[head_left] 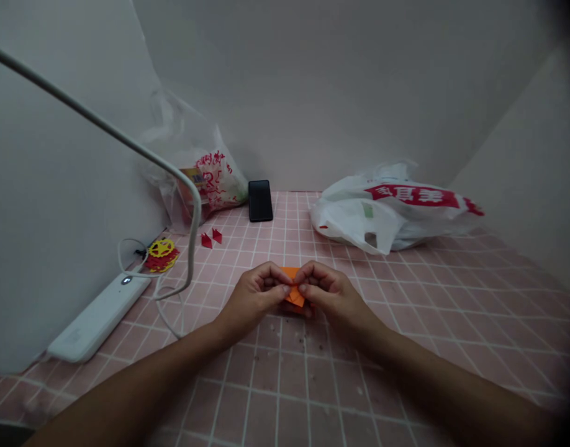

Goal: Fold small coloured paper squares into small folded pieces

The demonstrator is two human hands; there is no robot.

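Note:
A small folded piece of orange paper [293, 287] sits between both my hands, just above the pink checked tablecloth [313, 372]. My left hand [257, 295] pinches its left side with curled fingers. My right hand [329, 292] pinches its right side the same way, thumbs meeting over the paper. Most of the paper is hidden by my fingers.
Two small red folded pieces [211, 238] lie further back on the left. Red and yellow paper cut-outs [161, 254] lie by the wall, near a white lamp base [96, 320] with its bent arm [126, 146]. A black phone [260, 200] and two plastic bags [387, 208] [199, 167] stand at the back.

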